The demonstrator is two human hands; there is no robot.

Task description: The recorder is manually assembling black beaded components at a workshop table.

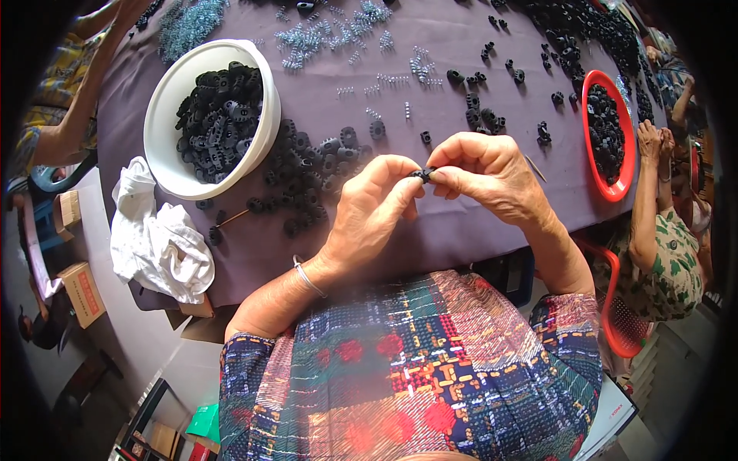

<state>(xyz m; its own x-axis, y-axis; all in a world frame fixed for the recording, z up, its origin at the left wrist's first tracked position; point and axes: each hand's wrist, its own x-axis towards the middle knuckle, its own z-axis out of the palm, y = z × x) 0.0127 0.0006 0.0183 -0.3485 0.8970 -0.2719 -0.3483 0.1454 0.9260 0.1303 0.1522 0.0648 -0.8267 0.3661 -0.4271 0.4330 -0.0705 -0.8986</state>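
Observation:
Above the near part of the table my left hand and my right hand meet, both closed in a pinch. Between their fingertips is a small black plastic cord lock part, mostly covered by the fingers. Just left of my left hand lie many loose black cord lock bodies. A single black body and a smaller black piece sit beyond my hands. Several small metal springs are scattered farther back on the purple tablecloth.
A white bowl full of black parts stands at left, by a crumpled white cloth. At right is a red basin of small black pieces. Springs are heaped at the far left. A thin stick lies right. People sit on both sides.

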